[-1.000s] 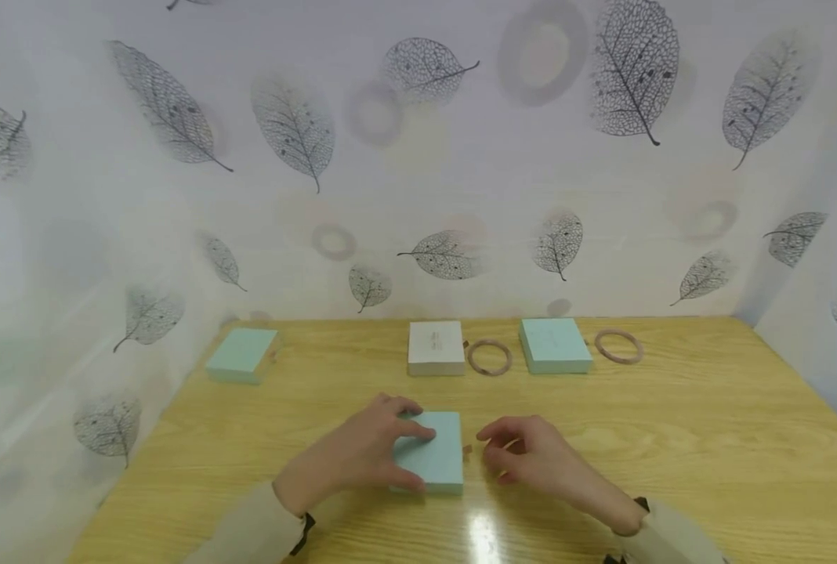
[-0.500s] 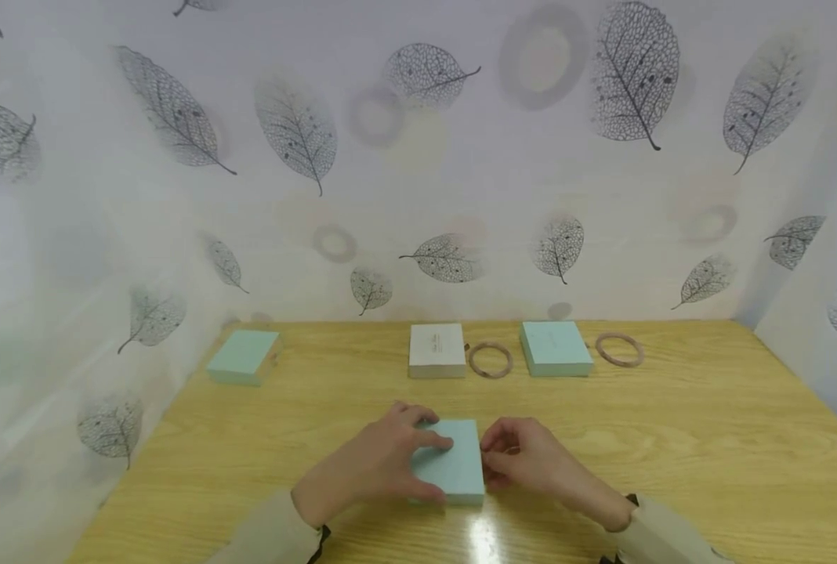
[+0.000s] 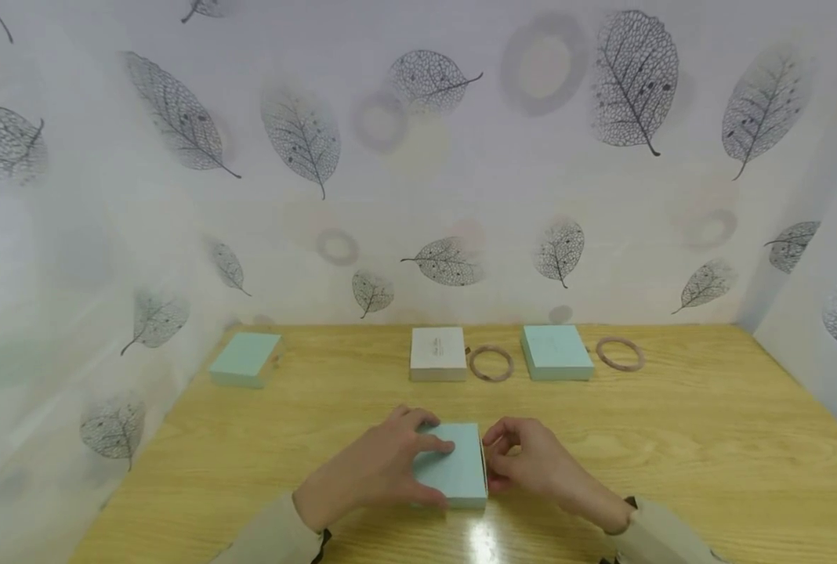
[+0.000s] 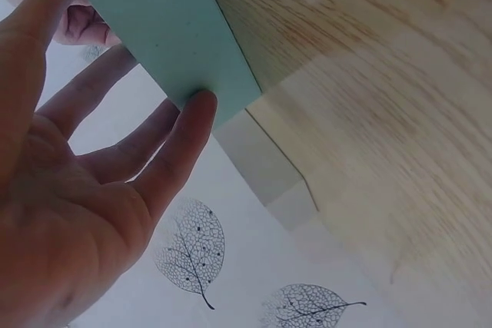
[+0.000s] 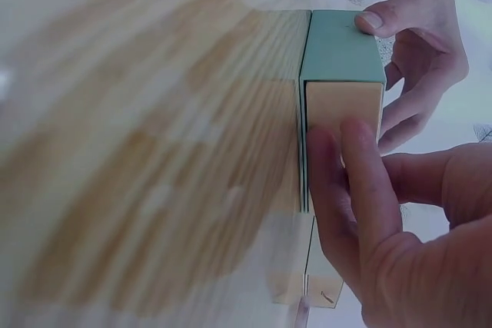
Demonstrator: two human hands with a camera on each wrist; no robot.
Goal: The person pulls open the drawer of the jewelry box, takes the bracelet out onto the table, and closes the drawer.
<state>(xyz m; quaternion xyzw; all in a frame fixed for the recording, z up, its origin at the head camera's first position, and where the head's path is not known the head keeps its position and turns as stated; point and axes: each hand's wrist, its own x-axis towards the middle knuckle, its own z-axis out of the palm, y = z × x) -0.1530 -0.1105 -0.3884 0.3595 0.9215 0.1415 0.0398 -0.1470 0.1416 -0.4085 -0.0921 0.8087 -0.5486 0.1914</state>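
Note:
A mint-green drawer box (image 3: 454,470) lies on the table in front of me. My left hand (image 3: 383,466) grips it from the left, thumb on the near side and fingers over the top and far side. In the left wrist view a fingertip presses the green sleeve (image 4: 177,36). At the box's right end, my right hand (image 3: 531,462) has curled fingers against the tan drawer front (image 5: 342,101). Its fingertips pinch at the middle, where they hide the small ribbon tab. A thin dark gap shows along the box's right edge in the head view.
Along the back of the wood-grain table (image 3: 672,439) stand a white box (image 3: 437,352), another mint-green box (image 3: 556,352) and a third at the left (image 3: 245,359). One bangle (image 3: 491,380) lies beside the white box, another bangle (image 3: 620,368) farther right. Leaf-patterned cloth surrounds the table.
The left hand has slid the box a little to the right. The right hand's fingers have come onto its right end, covering the tab, and a narrow gap has appeared there.

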